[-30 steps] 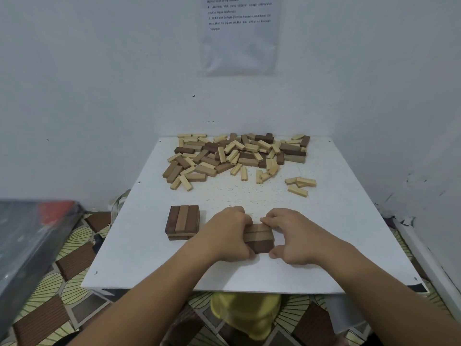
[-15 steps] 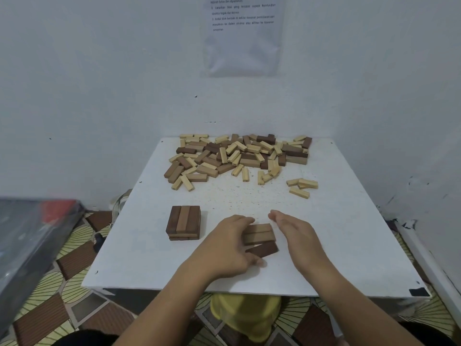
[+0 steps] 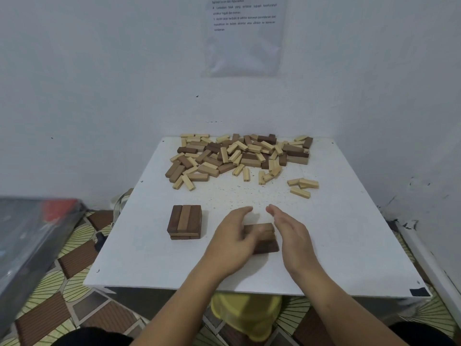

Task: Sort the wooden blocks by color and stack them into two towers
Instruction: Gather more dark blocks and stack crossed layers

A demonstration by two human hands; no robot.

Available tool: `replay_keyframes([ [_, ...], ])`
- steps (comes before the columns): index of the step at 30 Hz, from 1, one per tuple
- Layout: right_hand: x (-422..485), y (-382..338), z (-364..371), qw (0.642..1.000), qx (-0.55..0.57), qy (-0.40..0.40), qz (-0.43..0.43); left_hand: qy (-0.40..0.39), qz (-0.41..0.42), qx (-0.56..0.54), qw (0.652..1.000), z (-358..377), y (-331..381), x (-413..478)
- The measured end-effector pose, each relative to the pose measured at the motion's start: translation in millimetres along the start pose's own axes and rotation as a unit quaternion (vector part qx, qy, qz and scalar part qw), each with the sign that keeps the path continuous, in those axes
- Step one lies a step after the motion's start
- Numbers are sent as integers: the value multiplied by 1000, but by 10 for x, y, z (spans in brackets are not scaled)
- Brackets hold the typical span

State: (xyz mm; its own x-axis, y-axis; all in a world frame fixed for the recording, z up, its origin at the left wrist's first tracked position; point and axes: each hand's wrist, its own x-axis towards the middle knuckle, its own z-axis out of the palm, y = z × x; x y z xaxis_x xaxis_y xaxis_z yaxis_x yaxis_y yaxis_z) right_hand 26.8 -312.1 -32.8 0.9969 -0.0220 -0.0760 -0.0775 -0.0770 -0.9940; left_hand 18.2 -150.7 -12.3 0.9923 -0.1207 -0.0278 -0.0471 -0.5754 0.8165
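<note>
The wall sheet (image 3: 243, 36) carries small numbered print, partly legible: "Letakkan blok", "struktur tegak dan kemas".

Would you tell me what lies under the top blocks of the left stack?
At the stack's front edge, lower brown blocks show; the rest of them is covered.

L hand (image 3: 232, 243), R hand (image 3: 291, 236), forearms (image 3: 179, 303) bare; dark clothing (image 3: 92, 337) on knees.

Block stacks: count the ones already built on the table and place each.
2. The left stack stands alone on the white table; the right stack sits between the left hand and the right hand, its left part hidden behind the left hand.
</note>
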Motion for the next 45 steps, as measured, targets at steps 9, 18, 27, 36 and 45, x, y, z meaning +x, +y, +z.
replay_keyframes([
  [9, 21, -35, 302, 986, 139, 83, 34, 101, -89, -212, 968, 365, 243, 121],
  [18, 9, -63, 302, 985, 148, 84, 37, 67, -84, -189, 976, 306, 184, 133],
  [27, 6, -153, 17, 993, 86, 75, 18, 63, -20, -64, 996, -42, 149, 60],
  [36, 166, -233, -391, 856, -467, -211, -65, -165, 42, 306, 937, -330, 91, 152],
  [45, 154, -292, -345, 871, -446, -190, -82, -163, 48, 314, 934, -353, 80, 250],
])
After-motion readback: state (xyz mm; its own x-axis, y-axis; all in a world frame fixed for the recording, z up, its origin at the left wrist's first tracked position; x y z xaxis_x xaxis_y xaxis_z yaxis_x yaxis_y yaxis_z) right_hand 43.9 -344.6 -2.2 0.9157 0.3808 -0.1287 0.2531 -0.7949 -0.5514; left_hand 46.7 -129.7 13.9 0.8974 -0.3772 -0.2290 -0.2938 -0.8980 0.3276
